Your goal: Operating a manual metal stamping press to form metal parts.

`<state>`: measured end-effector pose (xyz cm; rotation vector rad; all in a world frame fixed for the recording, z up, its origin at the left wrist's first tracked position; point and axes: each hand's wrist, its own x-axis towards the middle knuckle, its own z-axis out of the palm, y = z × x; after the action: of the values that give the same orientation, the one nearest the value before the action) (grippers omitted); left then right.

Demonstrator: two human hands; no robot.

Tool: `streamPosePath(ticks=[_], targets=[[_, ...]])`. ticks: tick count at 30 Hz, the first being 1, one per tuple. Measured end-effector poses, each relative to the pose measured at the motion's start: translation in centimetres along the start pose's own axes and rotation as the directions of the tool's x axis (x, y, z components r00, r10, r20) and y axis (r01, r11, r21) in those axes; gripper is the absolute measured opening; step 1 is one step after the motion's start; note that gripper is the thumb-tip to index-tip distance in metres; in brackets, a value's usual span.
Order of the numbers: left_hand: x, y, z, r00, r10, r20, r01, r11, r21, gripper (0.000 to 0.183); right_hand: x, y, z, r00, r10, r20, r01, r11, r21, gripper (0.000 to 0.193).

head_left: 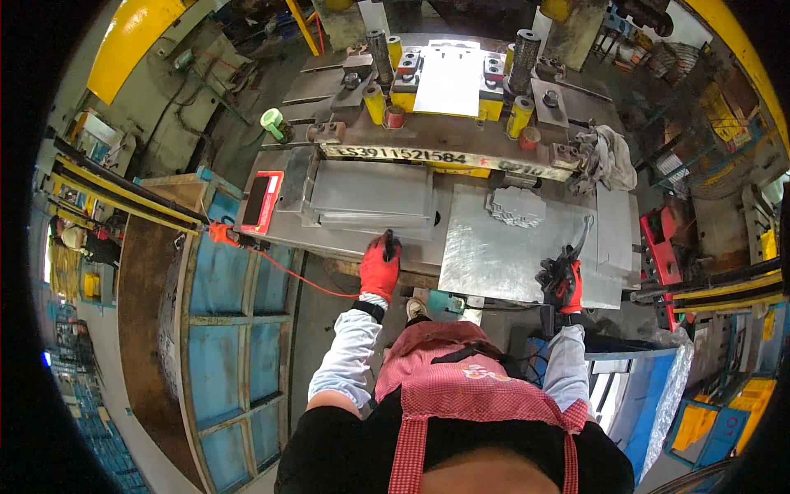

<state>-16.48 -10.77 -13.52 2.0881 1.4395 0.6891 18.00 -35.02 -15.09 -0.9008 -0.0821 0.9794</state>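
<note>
At the left end of the bench, a red-framed panel [260,200] is placed beside a grey block [297,183]. To its right, 1 stack of grey sheets [374,191] is laid flat, with its long axis running left to right and its edges slightly out of line. The stack is situated on the far side of the left hand [380,270], directly ahead of the fingertips, and is approached more closely by this hand than by the right hand [563,281]. The left forearm is extended forward from the near side; the red-and-black glove is positioned at the near edge of the stack with the fingers bent. Whether contact is made, or an edge is gripped, cannot be told. In the far middle, a bright sheet [448,82] is set on the die, between 2 dark posts. Right of the stack, a broad metal plate [481,259] is laid flat, and a pile of small grey pieces [516,207] is placed near its far edge. The right hand is held over the right part of this plate, with the forearm pointed forward; a slender tool [585,237] appears to be grasped, its tip directed far and slightly right. Farther right, narrow sheets [614,235] are laid lengthwise near to far, with a crumpled rag [606,160] beyond.
</note>
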Motion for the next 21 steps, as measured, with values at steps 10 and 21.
streamPosePath(ticks=[10,21], targets=[[1.0,-1.8,-0.2,0.907,-0.135,0.400,-0.103,0.849,0.518,0.048,0.2,-0.1,-0.1,1.000,-0.019,0.023,0.020,0.998,-0.060,0.033],[1.6,-1.2,-0.2,0.887,-0.202,0.415,-0.004,0.896,0.443,0.045,1.1,0.6,-1.9,0.999,-0.015,0.034,0.017,0.998,-0.061,0.030]])
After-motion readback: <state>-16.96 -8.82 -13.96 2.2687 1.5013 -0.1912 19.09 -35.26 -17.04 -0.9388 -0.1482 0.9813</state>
